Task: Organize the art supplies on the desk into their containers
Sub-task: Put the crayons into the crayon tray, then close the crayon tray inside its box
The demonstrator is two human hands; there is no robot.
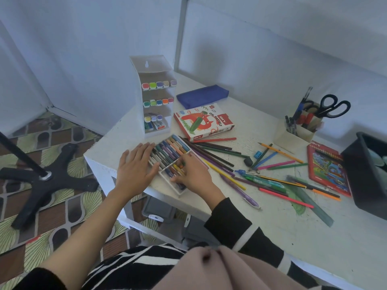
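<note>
- Left grip (136,166) lies flat, fingers straight, pressing on the left side of the tray (180,192) and the pastels (167,151) there;
- Right grip (193,176) reaches into the tray's near compartment, fingers curled down onto pastels; whether it pinches one, I cannot tell;
- Tray sits near the left front corner of the desk (272,227); box (203,122) behind it; loose pencils (213,155) just to its right.

white pastel tray (179,191) | open, full of pastels (167,151) | desk (272,216) left corner | coloured pencils (215,155) | strewn just right
</note>
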